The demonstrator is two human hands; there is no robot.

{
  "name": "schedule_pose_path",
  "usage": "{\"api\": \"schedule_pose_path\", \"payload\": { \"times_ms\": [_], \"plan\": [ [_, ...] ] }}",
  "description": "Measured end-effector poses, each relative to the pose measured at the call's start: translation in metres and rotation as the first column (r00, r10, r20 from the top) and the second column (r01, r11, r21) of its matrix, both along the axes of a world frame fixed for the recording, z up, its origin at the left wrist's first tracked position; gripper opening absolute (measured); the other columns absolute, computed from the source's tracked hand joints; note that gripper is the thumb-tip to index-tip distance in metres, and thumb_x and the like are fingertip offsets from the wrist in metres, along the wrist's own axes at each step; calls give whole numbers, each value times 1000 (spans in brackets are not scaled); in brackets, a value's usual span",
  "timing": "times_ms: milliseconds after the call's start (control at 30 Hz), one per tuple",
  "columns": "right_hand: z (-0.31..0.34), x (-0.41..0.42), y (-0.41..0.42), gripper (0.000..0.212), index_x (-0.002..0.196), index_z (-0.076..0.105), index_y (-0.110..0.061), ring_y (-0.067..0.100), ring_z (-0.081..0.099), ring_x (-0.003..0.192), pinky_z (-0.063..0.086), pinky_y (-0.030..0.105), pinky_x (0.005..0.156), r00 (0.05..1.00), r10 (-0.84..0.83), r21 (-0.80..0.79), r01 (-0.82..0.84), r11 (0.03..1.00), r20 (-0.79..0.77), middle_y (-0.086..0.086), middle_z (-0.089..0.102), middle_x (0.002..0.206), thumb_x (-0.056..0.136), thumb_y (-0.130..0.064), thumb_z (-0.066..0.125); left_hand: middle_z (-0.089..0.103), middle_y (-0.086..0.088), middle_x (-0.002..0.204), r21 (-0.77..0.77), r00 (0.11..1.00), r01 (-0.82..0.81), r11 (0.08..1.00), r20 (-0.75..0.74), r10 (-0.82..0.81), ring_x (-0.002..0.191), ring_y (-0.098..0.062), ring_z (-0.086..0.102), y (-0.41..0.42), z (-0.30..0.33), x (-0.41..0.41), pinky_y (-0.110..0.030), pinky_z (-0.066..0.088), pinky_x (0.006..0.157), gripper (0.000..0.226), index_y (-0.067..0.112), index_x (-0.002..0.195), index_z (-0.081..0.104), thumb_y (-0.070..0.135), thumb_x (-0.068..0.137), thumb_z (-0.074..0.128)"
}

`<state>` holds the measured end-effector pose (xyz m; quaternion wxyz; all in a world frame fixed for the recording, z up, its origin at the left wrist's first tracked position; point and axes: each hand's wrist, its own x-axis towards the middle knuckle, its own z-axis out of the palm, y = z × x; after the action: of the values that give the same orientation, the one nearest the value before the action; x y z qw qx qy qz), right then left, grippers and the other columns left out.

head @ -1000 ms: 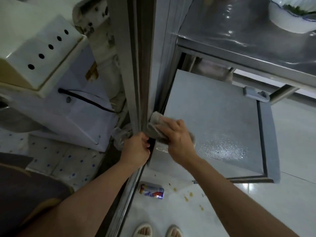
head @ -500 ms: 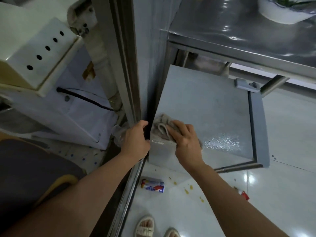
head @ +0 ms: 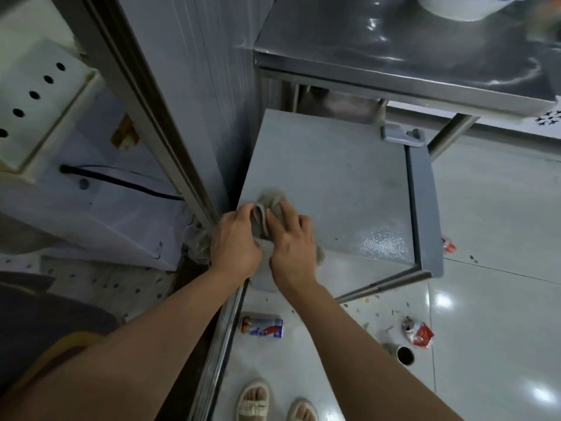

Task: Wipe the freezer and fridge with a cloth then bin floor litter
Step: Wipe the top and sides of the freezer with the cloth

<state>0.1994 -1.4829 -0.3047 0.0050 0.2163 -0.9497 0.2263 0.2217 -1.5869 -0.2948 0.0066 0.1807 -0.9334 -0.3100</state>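
Observation:
A grey cloth lies bunched on the textured grey top of a low fridge. My right hand presses on the cloth with fingers spread over it. My left hand grips the cloth's left edge, right beside the tall metal door frame. On the floor lie a blue and red can, a red wrapper, a small dark cup and another red scrap.
A steel table with a white bowl overhangs the fridge's back. A white appliance with a black cable stands to the left. Crumbs dot the glossy tiles. My sandalled feet are at the bottom.
My left hand left the door frame edge and now holds the cloth. Both hands and cloth shifted onto the fridge top. The view tilted, showing more floor litter.

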Motion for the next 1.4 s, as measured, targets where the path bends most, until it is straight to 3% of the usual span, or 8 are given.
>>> {"api": "schedule_pose_path", "payload": {
  "times_ms": [167, 433, 767, 900, 1033, 1167, 1300, 1400],
  "plan": [
    [-7, -23, 78, 61, 130, 54, -8, 37, 47, 101, 42, 40, 83, 989, -129, 40, 131, 991, -69, 15, 49, 135, 73, 11, 47, 42, -14, 139, -57, 997, 52, 997, 57, -49, 130, -30, 32, 29, -6, -14, -41, 31, 107, 64, 9, 139, 34, 1, 80, 56],
    [-8, -38, 199, 55, 135, 48, -8, 36, 43, 108, 41, 42, 91, 909, -411, 151, 416, 897, -68, 18, 44, 137, 83, 9, 54, 31, 1, 149, -143, 980, 186, 972, 101, -173, 134, -25, 25, 89, -4, -47, -47, 31, 107, 51, 24, 133, 45, 10, 85, 55],
    [-11, -132, 227, 47, 137, 48, -17, 36, 40, 109, 37, 39, 90, 962, -272, 105, 272, 956, -15, 9, 39, 144, 91, -5, 48, 25, 3, 152, -134, 973, 196, 971, 153, -175, 134, -25, 21, 120, -5, -75, -49, 30, 106, 53, 27, 133, 46, 9, 84, 53],
    [-12, -97, 234, 43, 128, 59, -16, 32, 47, 109, 40, 34, 89, 986, -162, 22, 162, 986, -40, 5, 51, 135, 86, -6, 61, 30, 3, 149, -169, 976, 189, 967, 141, -166, 131, -27, 24, 123, -6, -75, -48, 34, 103, 50, 25, 131, 49, 12, 83, 57],
    [-13, -38, 248, 47, 114, 68, -8, 32, 54, 95, 50, 38, 79, 986, -144, -147, 129, 981, -90, 11, 63, 117, 73, 15, 60, 31, 1, 146, -177, 975, 179, 968, 166, -150, 130, -28, 25, 130, -3, -76, -49, 36, 101, 49, 23, 129, 48, 14, 82, 58],
    [-9, -38, 254, 47, 115, 68, -9, 33, 55, 100, 52, 43, 80, 994, -89, -95, 84, 992, -55, 10, 62, 119, 73, 12, 65, 40, 0, 132, -204, 974, 190, 960, 160, -159, 124, -29, 29, 131, -3, -78, -47, 39, 97, 45, 20, 124, 49, 14, 80, 58],
    [0, -82, 244, 44, 127, 59, -21, 31, 37, 122, 37, 42, 99, 985, -165, 22, 164, 986, 43, 5, 45, 139, 84, -22, 68, 40, 1, 130, -188, 974, 183, 965, 165, -153, 122, -29, 29, 131, -5, -80, -47, 40, 94, 43, 22, 120, 48, 13, 79, 57],
    [-1, -72, 233, 36, 121, 64, -19, 31, 42, 114, 41, 43, 90, 973, -228, 12, 228, 974, 16, 3, 51, 132, 86, -10, 60, 37, 0, 135, -174, 972, 181, 968, 181, -150, 125, -29, 27, 133, -7, -79, -48, 39, 95, 43, 23, 121, 47, 12, 80, 56]
  ]
}}
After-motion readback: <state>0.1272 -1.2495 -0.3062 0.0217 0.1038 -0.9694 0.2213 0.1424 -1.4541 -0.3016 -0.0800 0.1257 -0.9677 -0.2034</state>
